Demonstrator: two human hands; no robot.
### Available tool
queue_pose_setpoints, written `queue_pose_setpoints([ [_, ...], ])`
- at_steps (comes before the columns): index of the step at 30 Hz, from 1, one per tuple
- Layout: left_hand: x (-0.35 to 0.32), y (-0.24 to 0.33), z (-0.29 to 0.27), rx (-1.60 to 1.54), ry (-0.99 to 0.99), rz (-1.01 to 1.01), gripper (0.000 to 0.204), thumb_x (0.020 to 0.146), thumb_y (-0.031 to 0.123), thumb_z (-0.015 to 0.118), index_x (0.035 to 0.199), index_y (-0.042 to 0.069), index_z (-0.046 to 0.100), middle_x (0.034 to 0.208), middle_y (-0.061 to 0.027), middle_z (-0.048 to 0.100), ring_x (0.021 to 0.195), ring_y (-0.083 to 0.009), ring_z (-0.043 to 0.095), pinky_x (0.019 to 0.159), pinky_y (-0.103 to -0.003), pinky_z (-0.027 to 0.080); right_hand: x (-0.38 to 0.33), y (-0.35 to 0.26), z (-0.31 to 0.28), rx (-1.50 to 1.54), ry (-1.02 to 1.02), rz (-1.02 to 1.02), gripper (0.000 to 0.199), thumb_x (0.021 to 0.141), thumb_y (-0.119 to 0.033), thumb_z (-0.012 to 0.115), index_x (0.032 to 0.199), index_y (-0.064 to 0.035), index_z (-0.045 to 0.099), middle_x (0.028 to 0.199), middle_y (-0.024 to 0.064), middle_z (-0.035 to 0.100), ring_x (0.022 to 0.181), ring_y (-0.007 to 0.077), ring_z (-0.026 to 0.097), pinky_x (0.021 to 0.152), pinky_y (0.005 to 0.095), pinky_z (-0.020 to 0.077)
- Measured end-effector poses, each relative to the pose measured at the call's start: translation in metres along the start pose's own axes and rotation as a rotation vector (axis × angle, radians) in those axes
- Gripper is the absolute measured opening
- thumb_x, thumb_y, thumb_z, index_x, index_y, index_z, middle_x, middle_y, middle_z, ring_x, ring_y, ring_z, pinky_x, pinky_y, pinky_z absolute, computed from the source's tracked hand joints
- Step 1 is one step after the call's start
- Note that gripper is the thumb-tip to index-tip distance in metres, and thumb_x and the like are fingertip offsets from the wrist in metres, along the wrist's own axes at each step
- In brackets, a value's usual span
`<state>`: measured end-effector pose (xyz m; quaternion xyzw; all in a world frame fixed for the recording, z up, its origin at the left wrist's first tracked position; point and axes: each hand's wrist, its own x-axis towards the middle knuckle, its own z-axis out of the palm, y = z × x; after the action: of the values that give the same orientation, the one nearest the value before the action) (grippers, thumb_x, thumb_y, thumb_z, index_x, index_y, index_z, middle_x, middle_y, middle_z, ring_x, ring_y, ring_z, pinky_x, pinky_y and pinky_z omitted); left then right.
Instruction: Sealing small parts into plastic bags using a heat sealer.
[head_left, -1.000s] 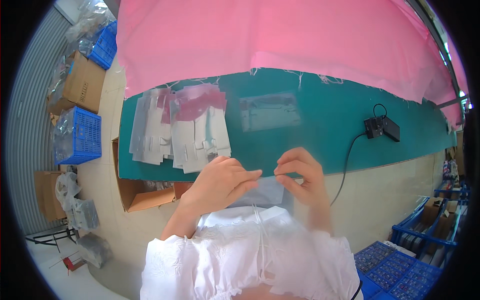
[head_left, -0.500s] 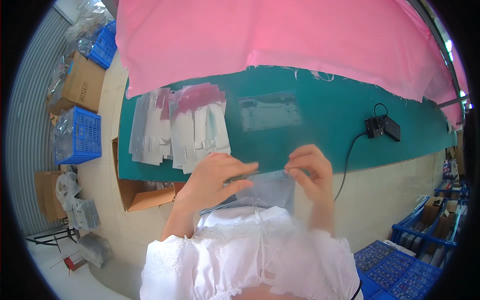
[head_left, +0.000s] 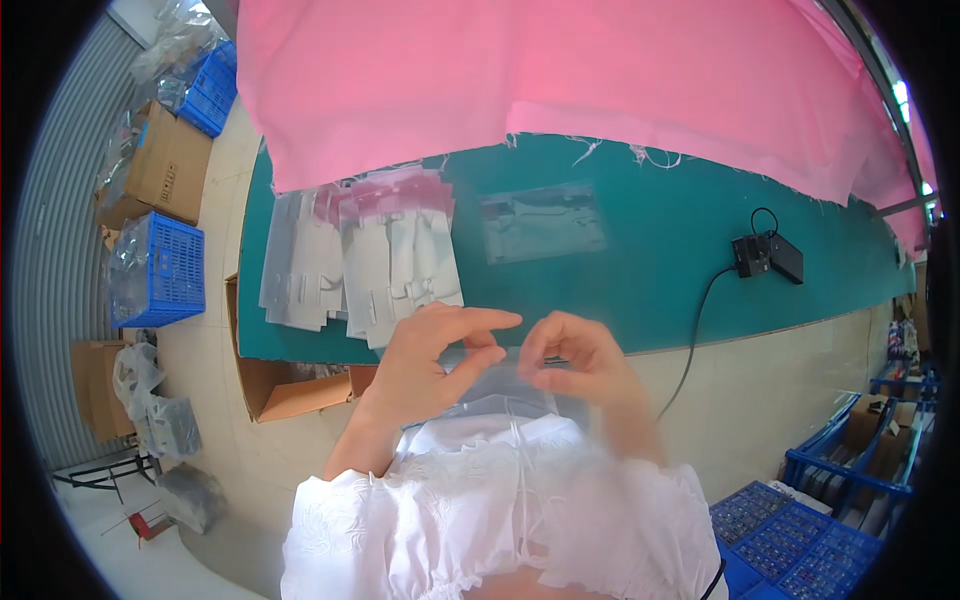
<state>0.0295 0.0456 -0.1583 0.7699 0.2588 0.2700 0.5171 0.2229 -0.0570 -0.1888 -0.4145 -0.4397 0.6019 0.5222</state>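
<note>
My left hand and my right hand are raised close together in front of my chest, over the near edge of the green table. Between them they pinch a small clear plastic bag, thumb and fingers closed on its top edge. What is inside the bag I cannot make out. Beyond my left hand lie stacks of clear bags with pink strips. One filled clear bag lies flat further back on the table.
A pink cloth covers the far side of the table. A small black device with a cable sits on the right. An open cardboard box stands under the table edge. Blue crates and cartons are on the floor at left.
Both hands have stayed together on the clear bag and shifted slightly; the left index finger is now stretched out over the bag's top edge.
</note>
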Motion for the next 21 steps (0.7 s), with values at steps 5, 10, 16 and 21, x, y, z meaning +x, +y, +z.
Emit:
queue_pose_setpoints([
  [5,0.002,0.003,0.007,0.163,0.022,0.107,0.036,0.071,-0.001,0.071,0.105,0.010,0.073,0.068,-0.0011,0.062,0.066,-0.0174,0.055,0.068,-0.030,0.040,0.010,0.023,0.000,0.407,0.058,-0.035,0.024,0.078,0.008,0.066,0.090,-0.0074,0.052,0.092,0.0083,0.063,0.082,0.0153,0.062,0.071,0.0299,0.0511],
  [10,0.006,0.001,0.019,0.531,0.140,0.355,0.042,0.071,0.011,0.075,0.112,0.009,0.070,0.074,-0.0027,0.058,0.070,-0.0204,0.052,0.067,-0.033,0.039,0.012,0.018,0.010,0.397,0.295,-0.179,0.032,0.080,0.011,0.063,0.094,-0.0084,0.042,0.091,0.0101,0.061,0.080,0.0139,0.060,0.072,0.0290,0.0522],
  [16,0.004,0.001,0.026,0.457,0.059,0.223,0.059,0.072,0.022,0.077,0.128,0.009,0.060,0.079,-0.0054,0.051,0.069,-0.0212,0.050,0.062,-0.034,0.039,0.008,0.017,0.015,0.262,0.296,-0.356,0.034,0.079,0.010,0.062,0.093,-0.0088,0.038,0.090,0.0123,0.058,0.080,0.0154,0.059,0.069,0.0259,0.0516],
  [21,-0.002,0.007,0.020,0.435,-0.087,0.232,0.049,0.080,0.022,0.071,0.125,0.007,0.059,0.076,-0.0032,0.047,0.060,-0.0188,0.048,0.052,-0.032,0.038,-0.003,0.005,0.015,0.085,0.259,-0.367,0.032,0.078,0.008,0.066,0.092,-0.0082,0.042,0.089,0.0117,0.058,0.082,0.0154,0.059,0.072,0.0261,0.0511],
])
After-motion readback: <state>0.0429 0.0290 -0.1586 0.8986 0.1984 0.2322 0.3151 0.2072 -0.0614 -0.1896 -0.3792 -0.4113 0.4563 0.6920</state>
